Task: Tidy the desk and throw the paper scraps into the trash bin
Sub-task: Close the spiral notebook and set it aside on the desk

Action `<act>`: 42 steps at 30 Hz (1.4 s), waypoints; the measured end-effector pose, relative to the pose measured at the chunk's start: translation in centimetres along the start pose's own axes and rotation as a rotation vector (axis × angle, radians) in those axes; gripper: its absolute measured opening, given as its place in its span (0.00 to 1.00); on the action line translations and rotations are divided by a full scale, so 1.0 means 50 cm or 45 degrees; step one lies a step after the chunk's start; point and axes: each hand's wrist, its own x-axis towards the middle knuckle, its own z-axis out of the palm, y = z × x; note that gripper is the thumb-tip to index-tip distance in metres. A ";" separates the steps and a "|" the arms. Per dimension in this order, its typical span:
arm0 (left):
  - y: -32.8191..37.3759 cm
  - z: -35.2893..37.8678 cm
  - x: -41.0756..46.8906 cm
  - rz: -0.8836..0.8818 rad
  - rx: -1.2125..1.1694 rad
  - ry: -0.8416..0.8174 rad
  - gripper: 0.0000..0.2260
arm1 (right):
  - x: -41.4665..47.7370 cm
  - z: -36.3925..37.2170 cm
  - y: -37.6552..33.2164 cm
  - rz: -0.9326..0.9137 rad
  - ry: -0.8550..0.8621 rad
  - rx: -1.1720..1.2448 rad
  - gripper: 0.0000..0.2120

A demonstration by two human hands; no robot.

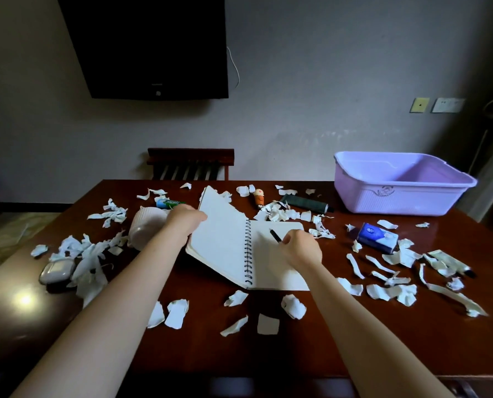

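Hands: left hand (185, 222) grips the raised left cover of the spiral notebook (248, 248) at mid-worktop; right hand (301, 248) pinches a black pen (275, 235) over the right page.
Near edge: loose paper scraps (176, 313) lie uncollected on the bare worktop (354, 340).
Left edge: more scraps heaped beside an earbud case (56, 270) and a tipped pale cup (146, 228).
Right edge: torn strips (389, 291) spread around a blue tissue pack (377, 238).
Far edge: scraps among a small figurine (258, 198) and a dark tube (305, 203).
Far right corner: purple tub (397, 182), seemingly empty.
Trash bin: not in view.
Progress: barely begun; by my reading nearly all scraps remain.
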 end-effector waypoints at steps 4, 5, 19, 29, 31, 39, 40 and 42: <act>0.042 -0.012 -0.010 0.130 0.069 0.083 0.04 | 0.009 0.025 -0.066 0.080 -0.132 0.328 0.10; 0.051 -0.010 -0.014 0.153 0.054 0.080 0.05 | 0.009 0.035 -0.080 0.080 -0.171 0.375 0.09; 0.092 0.141 -0.074 0.209 -0.163 -0.326 0.12 | -0.011 -0.017 -0.043 0.119 -0.643 1.345 0.11; -0.023 0.141 -0.072 -0.011 0.298 -0.192 0.17 | -0.015 -0.026 0.063 0.122 -0.283 0.943 0.28; -0.031 0.145 -0.075 -0.053 0.218 -0.195 0.14 | -0.024 -0.020 0.065 0.045 -0.160 0.572 0.27; -0.028 0.166 -0.073 -0.224 -0.338 -0.344 0.17 | -0.035 -0.009 0.049 -0.215 -0.111 -0.090 0.16; -0.027 0.167 -0.075 -0.225 -0.375 -0.366 0.18 | -0.032 -0.006 0.053 -0.213 -0.108 -0.085 0.16; -0.028 0.167 -0.076 -0.232 -0.424 -0.418 0.15 | -0.032 -0.001 0.057 -0.203 -0.111 -0.055 0.16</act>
